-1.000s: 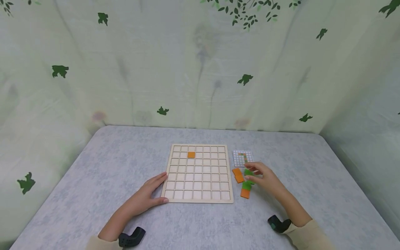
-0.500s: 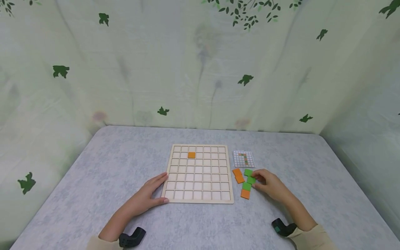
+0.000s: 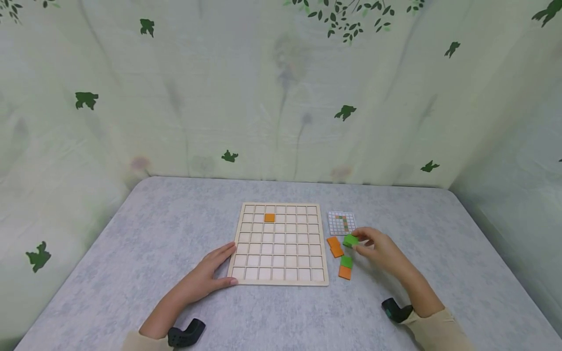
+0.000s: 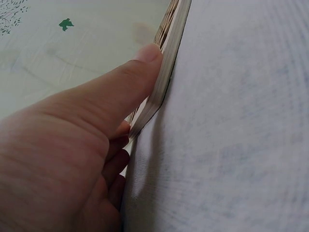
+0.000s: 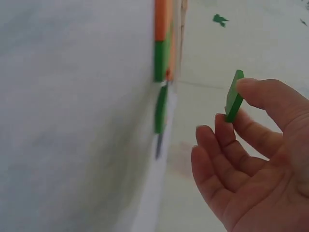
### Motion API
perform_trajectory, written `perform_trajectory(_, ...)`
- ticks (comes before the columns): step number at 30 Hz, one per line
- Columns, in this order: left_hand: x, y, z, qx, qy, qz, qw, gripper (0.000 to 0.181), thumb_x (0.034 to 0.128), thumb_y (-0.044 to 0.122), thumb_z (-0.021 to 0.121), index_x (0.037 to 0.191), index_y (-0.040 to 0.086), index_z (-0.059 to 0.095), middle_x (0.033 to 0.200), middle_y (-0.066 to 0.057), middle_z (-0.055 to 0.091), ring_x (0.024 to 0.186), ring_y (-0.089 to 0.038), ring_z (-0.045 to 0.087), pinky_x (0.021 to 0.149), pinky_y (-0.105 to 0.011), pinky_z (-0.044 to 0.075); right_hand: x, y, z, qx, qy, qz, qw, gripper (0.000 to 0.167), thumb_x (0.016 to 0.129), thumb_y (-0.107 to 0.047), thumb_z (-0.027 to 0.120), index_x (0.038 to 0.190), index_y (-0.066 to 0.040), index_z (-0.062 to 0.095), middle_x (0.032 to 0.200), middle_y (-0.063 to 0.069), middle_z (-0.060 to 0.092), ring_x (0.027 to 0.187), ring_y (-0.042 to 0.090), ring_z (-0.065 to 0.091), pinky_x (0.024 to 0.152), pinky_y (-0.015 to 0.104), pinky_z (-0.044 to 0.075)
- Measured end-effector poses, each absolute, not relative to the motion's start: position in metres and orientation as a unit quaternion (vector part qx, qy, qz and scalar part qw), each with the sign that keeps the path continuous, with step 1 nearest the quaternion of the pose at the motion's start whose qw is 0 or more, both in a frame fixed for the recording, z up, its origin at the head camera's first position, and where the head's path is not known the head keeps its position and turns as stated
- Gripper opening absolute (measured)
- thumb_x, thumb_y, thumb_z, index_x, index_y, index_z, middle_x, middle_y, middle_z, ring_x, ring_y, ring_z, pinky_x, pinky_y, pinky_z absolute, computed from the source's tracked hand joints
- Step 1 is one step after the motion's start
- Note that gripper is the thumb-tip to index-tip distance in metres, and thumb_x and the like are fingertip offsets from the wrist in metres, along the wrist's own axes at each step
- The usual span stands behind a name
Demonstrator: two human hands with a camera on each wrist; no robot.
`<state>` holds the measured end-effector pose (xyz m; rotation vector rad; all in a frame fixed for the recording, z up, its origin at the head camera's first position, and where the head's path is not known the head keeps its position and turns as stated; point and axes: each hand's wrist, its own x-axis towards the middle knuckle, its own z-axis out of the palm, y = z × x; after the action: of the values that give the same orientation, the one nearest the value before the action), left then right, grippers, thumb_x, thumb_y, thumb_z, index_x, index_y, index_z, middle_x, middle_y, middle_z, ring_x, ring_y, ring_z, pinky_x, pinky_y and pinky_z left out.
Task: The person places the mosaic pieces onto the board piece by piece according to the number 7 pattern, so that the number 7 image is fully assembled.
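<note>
1. Plainly, the right hand (image 3: 381,249) was the one at the green tile (image 5: 235,96), its thumb and fingertips pinching it clear of the worktop (image 3: 281,317). The tile was square, so no long axis set its heading; the right wrist view caught it almost edge-on.

2. Just beneath it, overlapped in the head view but separate in the right wrist view, lay a loose green tile (image 5: 160,113).

3. Close by, slightly leftward, two orange tiles (image 3: 335,246) lay touching. Nearer the person, another green tile (image 3: 346,262) met a single orange tile (image 3: 344,273).

4. Just beyond the loose tiles lay the pattern card (image 3: 341,223), printed with a grid and small coloured squares.

5. Farther left, past the orange pair, lay the gridded board (image 3: 278,249); the key relation, by judgement, was this sideways gap from the held tile. A placed orange tile (image 3: 270,218) sat second row from the far edge, third column from the left.

6. Farthest across, the left hand (image 3: 201,279) rested at the board's near left corner, fingers extended, gripping no tile.
</note>
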<state>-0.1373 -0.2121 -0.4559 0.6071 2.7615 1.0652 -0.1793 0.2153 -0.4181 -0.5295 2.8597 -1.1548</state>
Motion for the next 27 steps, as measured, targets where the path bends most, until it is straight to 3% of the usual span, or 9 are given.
perform_trajectory(13, -0.137, -0.212, -0.456, 0.2, 0.912, 0.354, 0.06, 0.086, 0.0756, 0.048, 0.066, 0.141, 0.005, 0.029, 0.146, -0.011, 0.023, 0.131, -0.034, 0.019, 0.101, -0.053, 0.02, -0.216, 0.152, -0.382, -0.256, 0.86, -0.437, -0.062, 0.032, 0.084, -0.012, 0.065, 0.114, -0.004, 0.059, 0.108, 0.008, 0.057, 0.096, 0.026, 0.052, 0.08, 0.042, 0.046)
perform_trajectory(21, -0.137, -0.212, -0.456, 0.195, 0.911, 0.357, 0.069, 0.085, 0.0759, 0.048, 0.065, 0.141, 0.006, 0.029, 0.146, -0.01, 0.022, 0.131, -0.033, 0.018, 0.101, -0.053, 0.02, -0.249, 0.103, -0.394, -0.255, 0.838, -0.48, -0.047, 0.034, 0.085, -0.018, 0.063, 0.117, -0.007, 0.06, 0.11, 0.004, 0.056, 0.097, 0.021, 0.051, 0.081, 0.035, 0.045)
perform_trajectory(27, -0.137, -0.212, -0.455, 0.194, 0.913, 0.353, 0.066, 0.085, 0.0757, 0.049, 0.065, 0.141, 0.006, 0.03, 0.146, -0.01, 0.023, 0.131, -0.033, 0.019, 0.101, -0.052, 0.02, -0.264, 0.081, -0.416, -0.235, 0.844, -0.482, -0.015, 0.036, 0.085, -0.017, 0.063, 0.118, -0.003, 0.057, 0.11, 0.005, 0.057, 0.097, 0.019, 0.053, 0.081, 0.031, 0.045)
